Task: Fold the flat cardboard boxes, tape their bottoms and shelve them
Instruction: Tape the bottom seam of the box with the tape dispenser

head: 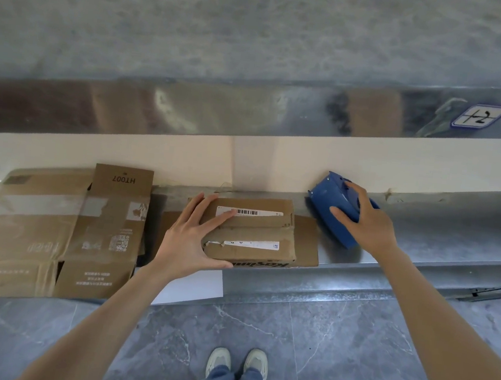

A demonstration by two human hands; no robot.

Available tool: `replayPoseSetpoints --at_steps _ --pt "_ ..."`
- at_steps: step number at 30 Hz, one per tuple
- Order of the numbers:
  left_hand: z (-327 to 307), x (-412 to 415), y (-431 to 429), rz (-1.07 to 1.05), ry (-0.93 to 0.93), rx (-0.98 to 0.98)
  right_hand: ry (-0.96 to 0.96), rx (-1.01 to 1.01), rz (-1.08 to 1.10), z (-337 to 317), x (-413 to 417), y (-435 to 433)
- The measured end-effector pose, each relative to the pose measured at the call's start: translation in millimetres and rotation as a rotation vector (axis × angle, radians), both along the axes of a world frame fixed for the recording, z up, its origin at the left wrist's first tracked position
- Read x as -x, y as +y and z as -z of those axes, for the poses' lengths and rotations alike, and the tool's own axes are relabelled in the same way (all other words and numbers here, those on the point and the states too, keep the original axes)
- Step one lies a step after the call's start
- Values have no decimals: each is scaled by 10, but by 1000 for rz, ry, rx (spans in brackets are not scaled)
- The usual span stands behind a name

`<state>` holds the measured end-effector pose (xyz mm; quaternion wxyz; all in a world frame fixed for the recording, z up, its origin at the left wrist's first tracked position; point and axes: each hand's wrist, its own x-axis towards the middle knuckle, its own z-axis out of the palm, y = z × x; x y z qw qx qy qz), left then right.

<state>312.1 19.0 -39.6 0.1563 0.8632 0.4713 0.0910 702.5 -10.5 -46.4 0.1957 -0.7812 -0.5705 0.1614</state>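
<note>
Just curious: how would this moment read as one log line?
left hand: presses on small box | right hand: grips blue tape dispenser | flat boxes: lying left of small box

"HT007" is printed upside down on the flat cardboard [121,188]; the box [250,236] carries a barcode label [248,213].

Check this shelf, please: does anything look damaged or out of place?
The small box under the left hand has a torn white label on top, and the flat cardboard on the left carries old tape. A white sheet overhangs the shelf edge.
</note>
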Motion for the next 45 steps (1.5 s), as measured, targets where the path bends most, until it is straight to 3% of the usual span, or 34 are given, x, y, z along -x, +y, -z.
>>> replayPoseSetpoints --at_steps 12,17,23,27,30,34,37,45 --pt "-19 -1 -5 -6 -23 12 127 -56 -97 -49 -14 15" --pt "-18 -5 -1 -14 -33 17 203 -150 -5 -85 6 -58" --pt "-15 -8 -3 -17 -53 19 66 -157 -16 -134 74 -108" --pt "-16 -9 0 -25 -70 30 -156 -442 12 -208 290 -115" --pt "-26 -16 -6 -35 -80 44 40 -498 -72 -276 750 -81" --pt "-28 -15 -15 -45 -91 54 340 -248 -246 -165 1315 -36" --pt "-24 -15 -14 -45 -101 56 406 -123 -271 -71 1484 -13" --pt "70 16 18 -23 -238 68 567 -115 -223 -26 1497 1"
